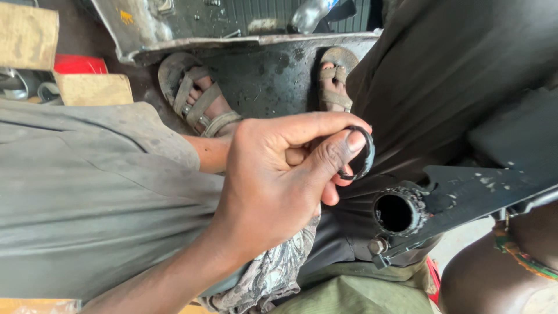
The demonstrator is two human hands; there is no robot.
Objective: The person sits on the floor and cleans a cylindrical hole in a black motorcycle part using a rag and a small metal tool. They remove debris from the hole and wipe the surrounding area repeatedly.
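Note:
My left hand (273, 180) reaches in from the lower left and pinches a thin black ring (365, 152) between thumb and forefinger, the other fingers curled under. Just below and to the right of the ring lies a black metal bracket (465, 195) with a round tube opening (394, 213), a toothed collar around it and a bolt (376, 245) at its base. The ring is held apart from the opening, not touching it. Of my right arm only the wrist shows, with a beaded bracelet (514, 251). My right hand (543, 229) is mostly hidden under the bracket.
Grey cloth (87, 192) fills the left and dark cloth (447, 70) the right. Two feet in worn sandals (200, 102) (336, 81) stand on a dirty metal plate (264, 75). Wooden blocks (96, 88), a red object (78, 64) and a patterned rag (279, 273) lie around.

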